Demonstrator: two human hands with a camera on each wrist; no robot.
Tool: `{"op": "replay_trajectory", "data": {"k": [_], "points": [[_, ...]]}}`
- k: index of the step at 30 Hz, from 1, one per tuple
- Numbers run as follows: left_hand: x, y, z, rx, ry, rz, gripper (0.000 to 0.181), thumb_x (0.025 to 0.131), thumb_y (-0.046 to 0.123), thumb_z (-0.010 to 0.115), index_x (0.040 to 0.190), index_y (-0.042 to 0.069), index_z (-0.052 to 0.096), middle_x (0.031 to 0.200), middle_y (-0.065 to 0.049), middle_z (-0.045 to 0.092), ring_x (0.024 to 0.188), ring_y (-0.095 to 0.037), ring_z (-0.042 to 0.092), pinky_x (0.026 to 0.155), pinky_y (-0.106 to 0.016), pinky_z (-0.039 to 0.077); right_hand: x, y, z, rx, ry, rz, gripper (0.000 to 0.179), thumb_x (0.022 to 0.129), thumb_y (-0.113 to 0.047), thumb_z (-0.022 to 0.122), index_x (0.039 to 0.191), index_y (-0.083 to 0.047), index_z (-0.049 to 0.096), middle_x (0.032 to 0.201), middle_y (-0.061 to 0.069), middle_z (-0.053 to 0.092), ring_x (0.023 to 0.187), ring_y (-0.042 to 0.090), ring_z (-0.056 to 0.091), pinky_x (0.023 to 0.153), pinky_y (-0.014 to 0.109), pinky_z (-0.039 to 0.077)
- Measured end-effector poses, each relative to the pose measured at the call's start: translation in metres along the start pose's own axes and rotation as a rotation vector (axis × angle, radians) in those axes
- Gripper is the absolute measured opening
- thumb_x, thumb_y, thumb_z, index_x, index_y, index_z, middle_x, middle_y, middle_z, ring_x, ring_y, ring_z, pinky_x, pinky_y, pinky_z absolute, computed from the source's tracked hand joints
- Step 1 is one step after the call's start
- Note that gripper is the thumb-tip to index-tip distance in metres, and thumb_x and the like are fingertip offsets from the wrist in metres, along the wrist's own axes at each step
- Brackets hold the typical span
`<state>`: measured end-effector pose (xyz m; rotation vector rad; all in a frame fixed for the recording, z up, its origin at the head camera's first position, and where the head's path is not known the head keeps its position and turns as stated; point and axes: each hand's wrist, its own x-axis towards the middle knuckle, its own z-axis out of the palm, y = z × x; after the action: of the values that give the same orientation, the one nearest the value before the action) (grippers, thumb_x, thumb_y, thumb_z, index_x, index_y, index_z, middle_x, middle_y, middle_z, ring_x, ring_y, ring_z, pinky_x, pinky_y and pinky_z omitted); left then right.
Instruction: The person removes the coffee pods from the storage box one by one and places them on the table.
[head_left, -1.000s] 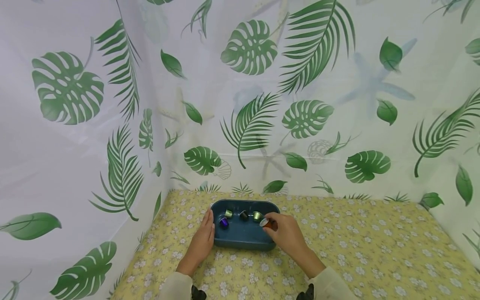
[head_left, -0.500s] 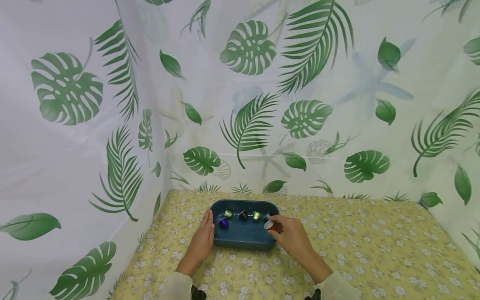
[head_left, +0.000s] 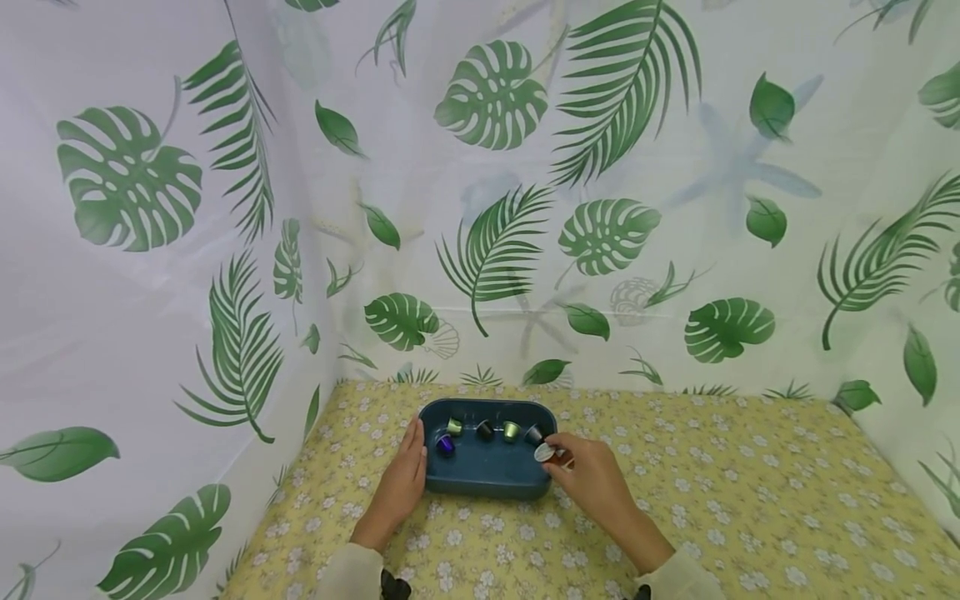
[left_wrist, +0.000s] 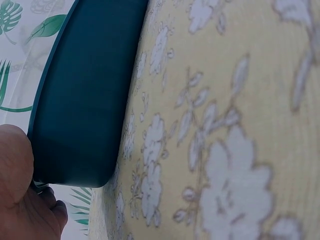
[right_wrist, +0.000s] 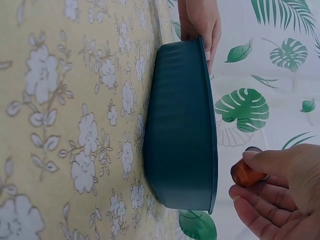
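Observation:
My right hand (head_left: 596,475) pinches an orange coffee capsule (right_wrist: 245,172) between thumb and fingers. In the head view the capsule's pale lid (head_left: 544,452) faces up, over the right end of a dark blue-green tray (head_left: 487,487). Against the tray's left end rests my left hand (head_left: 401,479), its fingers straight along the outer wall. Inside the tray lie a purple capsule (head_left: 446,445), a light green capsule (head_left: 454,427), a black capsule (head_left: 485,430), another light green capsule (head_left: 511,431) and a dark grey capsule (head_left: 534,434) close to my right fingertips.
A yellow flowered tablecloth (head_left: 735,500) covers the table under the tray. Behind it hangs a white leaf-printed curtain (head_left: 637,350), which also runs along the left side (head_left: 142,333).
My right hand has shifted slightly to the right with the orange capsule, whose lid has turned upward. The dark grey capsule beside it shows more fully. My left hand stays on the tray.

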<state>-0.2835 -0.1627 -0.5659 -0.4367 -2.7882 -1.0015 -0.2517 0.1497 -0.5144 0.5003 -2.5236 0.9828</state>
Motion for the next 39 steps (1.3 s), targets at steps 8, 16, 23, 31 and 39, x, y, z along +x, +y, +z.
{"op": "replay_trajectory", "data": {"k": [8, 16, 23, 31, 39], "points": [[0.000, 0.000, -0.001, -0.009, -0.011, -0.024, 0.056, 0.114, 0.022, 0.033, 0.162, 0.000, 0.014, 0.170, -0.012, 0.004, 0.153, -0.032, 0.020, 0.119, -0.051, 0.028, -0.005, 0.001, -0.005, 0.018, -0.004, 0.013, 0.033, 0.076, 0.001, 0.088, 0.105, -0.008, 0.076, 0.093, 0.004, 0.076, 0.073, 0.013, 0.070, 0.063, 0.021, 0.055], [0.003, -0.003, 0.001, -0.020, -0.005, -0.013, 0.057, 0.114, 0.023, 0.033, 0.162, 0.000, 0.013, 0.170, -0.011, 0.004, 0.153, -0.032, 0.020, 0.119, -0.052, 0.028, -0.012, 0.005, -0.010, 0.033, 0.039, -0.010, 0.035, 0.073, 0.003, 0.089, 0.106, -0.003, 0.076, 0.091, 0.007, 0.076, 0.071, 0.014, 0.070, 0.062, 0.020, 0.055], [0.002, -0.004, 0.003, -0.023, -0.002, -0.026, 0.057, 0.113, 0.020, 0.035, 0.162, 0.001, 0.013, 0.170, -0.010, 0.004, 0.153, -0.032, 0.020, 0.118, -0.052, 0.029, -0.019, 0.011, -0.011, 0.064, 0.027, 0.042, 0.038, 0.074, 0.003, 0.088, 0.110, -0.004, 0.076, 0.091, 0.006, 0.076, 0.072, 0.015, 0.070, 0.062, 0.021, 0.055], [0.002, -0.004, 0.005, -0.022, 0.008, -0.024, 0.056, 0.113, 0.020, 0.035, 0.162, 0.000, 0.014, 0.170, -0.010, 0.005, 0.153, -0.032, 0.021, 0.118, -0.053, 0.028, -0.026, 0.016, -0.015, 0.066, 0.023, 0.101, 0.044, 0.076, 0.000, 0.087, 0.119, -0.002, 0.075, 0.090, 0.005, 0.076, 0.072, 0.014, 0.070, 0.063, 0.021, 0.055], [0.002, -0.003, 0.003, -0.010, 0.004, -0.023, 0.056, 0.113, 0.019, 0.036, 0.162, 0.000, 0.015, 0.170, -0.010, 0.005, 0.153, -0.032, 0.021, 0.118, -0.052, 0.029, -0.031, 0.023, -0.018, 0.108, 0.012, 0.141, 0.041, 0.077, 0.003, 0.086, 0.117, 0.002, 0.075, 0.098, 0.012, 0.077, 0.072, 0.016, 0.072, 0.063, 0.019, 0.055]]}}
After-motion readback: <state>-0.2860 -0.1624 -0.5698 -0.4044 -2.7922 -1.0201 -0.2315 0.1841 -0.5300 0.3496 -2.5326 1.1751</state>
